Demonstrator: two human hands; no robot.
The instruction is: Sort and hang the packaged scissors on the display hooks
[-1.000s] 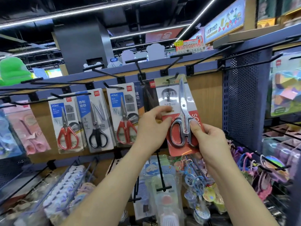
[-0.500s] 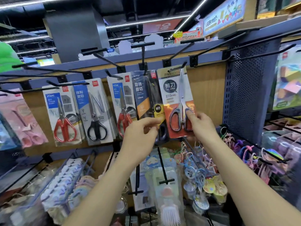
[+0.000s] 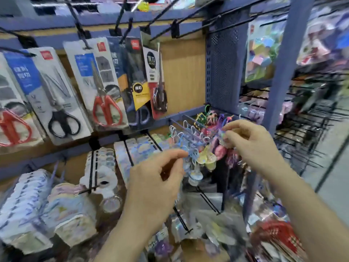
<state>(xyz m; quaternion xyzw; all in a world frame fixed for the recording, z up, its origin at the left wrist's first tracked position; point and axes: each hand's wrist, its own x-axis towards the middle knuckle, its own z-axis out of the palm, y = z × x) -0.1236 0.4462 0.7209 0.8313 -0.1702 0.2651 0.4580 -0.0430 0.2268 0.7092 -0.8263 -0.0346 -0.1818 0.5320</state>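
- left grip [image 3: 156,188]: thumb and forefinger closed up against a blue charm [image 3: 190,157]. Too blurred to tell whether it actually holds it.
- right grip [image 3: 251,146]: pinching a shiny charm [image 3: 221,133] in the charm row [image 3: 206,159].
- Neither one carries scissors, so both are off the task's stock.
- My read: let go of the charms without snagging loops, then fetch the next pack. Thread the card hole over the hook tip, push it back, face out, like with like.
- Lower hook [image 3: 90,167] juts toward the arms, so mind it on the reach up.
- Packs hang on the row above: black-handled pack [image 3: 60,95], red-handled pack [image 3: 105,91], yellow-label pack [image 3: 137,86], steel-scissor pack [image 3: 155,76] turned nearly edge-on.
- Empty hook [image 3: 174,30] is free just right of them.
- Perforated panel [image 3: 224,69] closes off that side.
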